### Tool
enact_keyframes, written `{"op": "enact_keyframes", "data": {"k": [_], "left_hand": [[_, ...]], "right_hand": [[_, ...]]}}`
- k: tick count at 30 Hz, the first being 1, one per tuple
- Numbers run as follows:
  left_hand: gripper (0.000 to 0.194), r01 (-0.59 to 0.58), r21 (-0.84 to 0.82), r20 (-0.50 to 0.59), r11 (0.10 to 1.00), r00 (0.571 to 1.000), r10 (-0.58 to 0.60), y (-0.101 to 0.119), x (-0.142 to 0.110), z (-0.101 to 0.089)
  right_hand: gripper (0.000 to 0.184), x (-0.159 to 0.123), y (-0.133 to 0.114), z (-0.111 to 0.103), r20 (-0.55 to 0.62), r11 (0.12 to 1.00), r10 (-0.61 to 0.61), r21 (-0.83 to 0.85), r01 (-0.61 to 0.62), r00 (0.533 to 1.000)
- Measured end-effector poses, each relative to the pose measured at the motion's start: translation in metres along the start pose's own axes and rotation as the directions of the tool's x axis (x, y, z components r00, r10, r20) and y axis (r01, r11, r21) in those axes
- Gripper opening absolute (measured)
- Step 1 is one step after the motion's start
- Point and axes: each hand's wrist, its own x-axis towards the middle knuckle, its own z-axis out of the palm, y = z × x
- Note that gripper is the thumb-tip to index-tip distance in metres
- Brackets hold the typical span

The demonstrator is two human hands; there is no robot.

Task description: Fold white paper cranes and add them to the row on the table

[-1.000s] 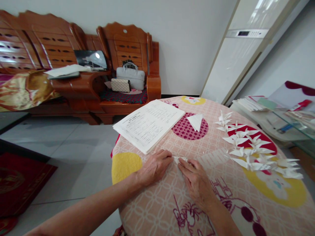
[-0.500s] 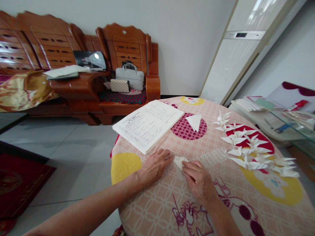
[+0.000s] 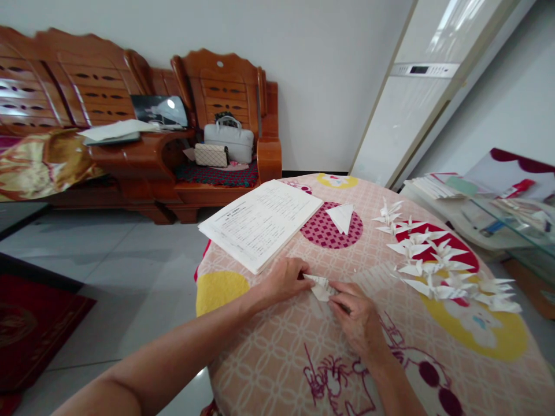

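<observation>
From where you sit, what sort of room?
Likely a home living room: carved wooden settee, handbag on the wooden armchair, floor-standing air conditioner.

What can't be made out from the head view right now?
In the head view:
- Folded paper: ends hidden by the left hand and right hand.
- Printed sheets: small print too small and blurred to read.
- Paper cranes: overlap hides some parts.
- Table: near side cut off by the bottom edge.
</observation>
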Motion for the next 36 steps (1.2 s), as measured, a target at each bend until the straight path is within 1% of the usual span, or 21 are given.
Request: {"op": "enact_keyframes", "data": {"k": [2,4,6,8,10,13,16,18,21,24,26,29,31,33,36], "left_hand": [[0.014,0.022,-0.096,0.041,0.995,0.999,-0.019,0.004,0.008,0.000],[0.015,0.016,-0.202,0.064,0.979,0.998,-0.003,0.006,0.016,-0.001],[0.015,-0.012,-0.318,0.102,0.948,0.994,0.046,0.009,0.023,-0.003],[0.017,-0.026,-0.444,0.154,0.896,0.982,0.105,0.012,0.030,-0.004],[0.020,-0.013,-0.552,0.190,0.834,0.972,0.141,0.017,0.035,-0.001],[0.026,0.023,-0.645,0.194,0.764,0.972,0.135,0.025,0.038,0.008],[0.029,0.026,-0.668,0.138,0.744,0.986,0.090,0.032,0.036,0.019],[0.028,0.018,-0.669,0.093,0.743,0.994,0.060,0.034,0.033,0.024],[0.030,0.021,-0.680,0.057,0.733,0.998,0.025,0.036,0.030,0.029],[0.032,0.025,-0.690,0.029,0.723,1.000,-0.008,0.038,0.027,0.030],[0.033,0.032,-0.695,0.024,0.718,0.999,-0.021,0.038,0.025,0.030],[0.035,0.049,-0.703,0.039,0.709,0.999,-0.031,0.038,0.024,0.029],[0.036,0.057,-0.704,0.046,0.708,0.998,-0.036,0.037,0.024,0.030],[0.035,0.055,-0.702,0.044,0.710,0.998,-0.034,0.036,0.024,0.031],[0.033,0.033,-0.689,-0.006,0.724,0.999,-0.052,0.035,0.023,0.033]], "right_hand": [[0.013,0.001,0.000,-0.001,-0.060,0.993,0.100,0.068,-0.096,0.993],[0.025,0.002,0.002,-0.003,-0.110,0.957,0.253,0.174,-0.232,0.961],[0.038,0.004,0.005,-0.005,-0.109,0.873,0.415,0.328,-0.362,0.903],[0.040,0.006,0.007,-0.007,-0.076,0.769,0.516,0.480,-0.422,0.853],[0.035,0.007,0.007,-0.009,-0.040,0.699,0.543,0.575,-0.426,0.839],[0.026,0.005,0.005,-0.013,0.036,0.641,0.548,0.624,-0.447,0.836],[0.027,0.003,0.004,-0.016,0.136,0.565,0.563,0.656,-0.500,0.815],[0.028,0.003,0.002,-0.017,0.175,0.535,0.565,0.667,-0.519,0.806],[0.030,0.004,-0.001,-0.017,0.178,0.535,0.571,0.660,-0.528,0.801],[0.034,0.005,-0.004,-0.015,0.216,0.529,0.567,0.645,-0.552,0.795],[0.036,0.005,-0.006,-0.014,0.240,0.516,0.568,0.642,-0.568,0.787],[0.036,0.005,-0.008,-0.013,0.221,0.522,0.581,0.637,-0.567,0.783],[0.035,0.005,-0.007,-0.013,0.182,0.573,0.573,0.608,-0.549,0.799],[0.033,0.005,-0.006,-0.012,0.133,0.643,0.551,0.562,-0.521,0.824],[0.031,0.004,-0.005,-0.011,0.078,0.713,0.526,0.502,-0.489,0.847]]}}
